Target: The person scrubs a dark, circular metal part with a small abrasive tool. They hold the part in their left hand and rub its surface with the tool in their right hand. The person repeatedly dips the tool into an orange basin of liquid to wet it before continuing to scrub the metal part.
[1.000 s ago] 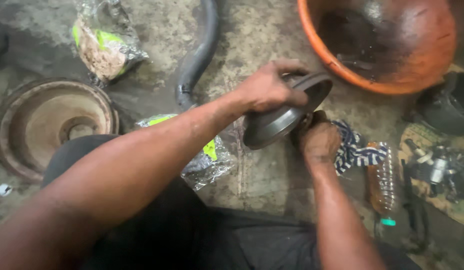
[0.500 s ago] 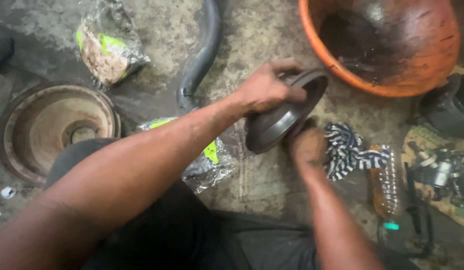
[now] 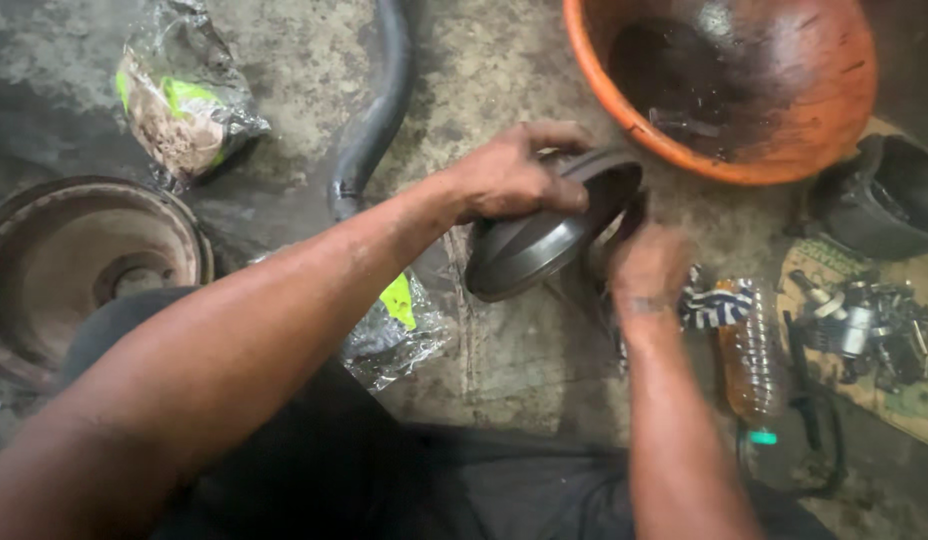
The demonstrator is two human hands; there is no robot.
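On the far left of the dirty concrete floor point(image 3: 284, 60) lies a rusty brake drum point(image 3: 79, 265), open side up, and above it a crumpled plastic bag point(image 3: 174, 100) with a green patch. A black hose point(image 3: 369, 120) runs down the floor near a second plastic bag point(image 3: 394, 320), which lies just under the left forearm.

At the centre, the left hand point(image 3: 509, 180) reaches across from the left with a long, nearly straight arm. Its fingers close firmly over the upper rim of a grey metal disc point(image 3: 544, 235), which is held tilted, above the floor, just below the orange basin point(image 3: 724, 90). The right hand point(image 3: 649, 265) comes up from below with the wrist bent and presses against the open face of the disc; it is blurred, so I cannot tell if it holds a cloth or only rubs with the fingers. I judge the step in hand is wiping the inside of the disc. The next move probably needs the left hand to turn the disc steadily.

To the right lie a striped rag point(image 3: 719, 305), a plastic bottle point(image 3: 749, 355) and small metal parts point(image 3: 864, 325) on cardboard.
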